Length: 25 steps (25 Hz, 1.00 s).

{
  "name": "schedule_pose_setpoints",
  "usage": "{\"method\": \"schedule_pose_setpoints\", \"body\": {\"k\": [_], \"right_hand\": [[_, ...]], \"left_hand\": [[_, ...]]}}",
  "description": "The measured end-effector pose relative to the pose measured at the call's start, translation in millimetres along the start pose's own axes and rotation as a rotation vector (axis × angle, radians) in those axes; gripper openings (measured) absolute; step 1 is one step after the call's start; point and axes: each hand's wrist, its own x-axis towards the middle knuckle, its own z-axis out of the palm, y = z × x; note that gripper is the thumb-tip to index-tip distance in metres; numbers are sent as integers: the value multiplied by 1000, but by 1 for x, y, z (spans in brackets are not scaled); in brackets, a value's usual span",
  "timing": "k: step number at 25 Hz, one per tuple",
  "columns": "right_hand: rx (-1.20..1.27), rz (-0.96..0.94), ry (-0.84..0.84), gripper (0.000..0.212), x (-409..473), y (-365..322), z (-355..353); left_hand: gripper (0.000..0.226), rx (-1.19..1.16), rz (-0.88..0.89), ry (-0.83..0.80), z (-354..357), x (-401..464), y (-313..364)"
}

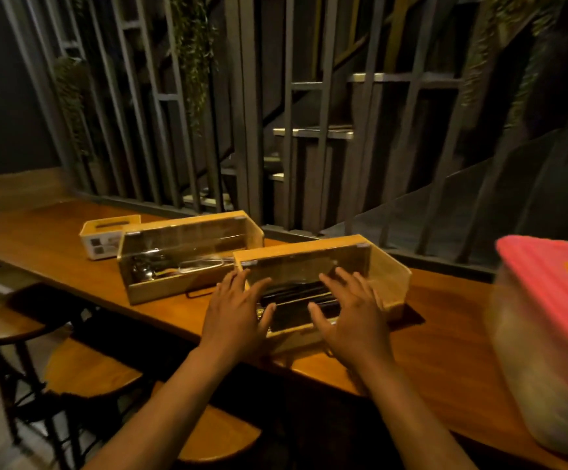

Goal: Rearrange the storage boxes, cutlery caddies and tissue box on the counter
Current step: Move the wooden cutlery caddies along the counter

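At three o'clock the pink-lidded storage box (547, 334) is motion-blurred and cut off by the right edge. The left hand (238, 310) and right hand (350, 320) hide the front of the near cutlery caddy (391, 283); its dark contents stay indistinct.

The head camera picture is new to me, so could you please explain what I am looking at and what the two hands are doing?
There is no machine here: a person wears a wide-angle camera on the head, looking forward and down, so the two bare arms reach in from below. On the wooden counter stand two wooden cutlery caddies with clear lids. The left hand and right hand lie spread and open on the near caddy; neither grips anything. Behind it to the left is the far caddy, then a tissue box. At the right edge sits a blurred storage box with a pink lid. Stools stand below the counter.
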Motion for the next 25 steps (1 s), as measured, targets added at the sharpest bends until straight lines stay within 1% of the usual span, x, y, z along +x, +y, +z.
{"method": "schedule_pose_setpoints", "body": {"k": [4,7,10,15,19,22,25], "right_hand": [[-30,-62,-150,60,29,-26,52],[-88,-120,-212,70,40,-39,82],[-158,-116,-152,83,48,-42,96],[-104,-156,-34,68,44,-27,99],[-77,-179,6,63,31,6,84],[-97,-114,25,63,19,22,69],[-11,0,68,62,0,30,56]], "left_hand": [[46,-5,-10,-40,13,19,-38],[45,-34,-22,-86,15,32,-56],[47,-2,-12,-133,15,55,-68],[40,-102,-66,-106,33,82,-65],[53,-194,-62,-109,52,95,-70],[59,-363,-33,-144,57,107,-63],[45,-459,-54,-152,55,105,-47]]}}
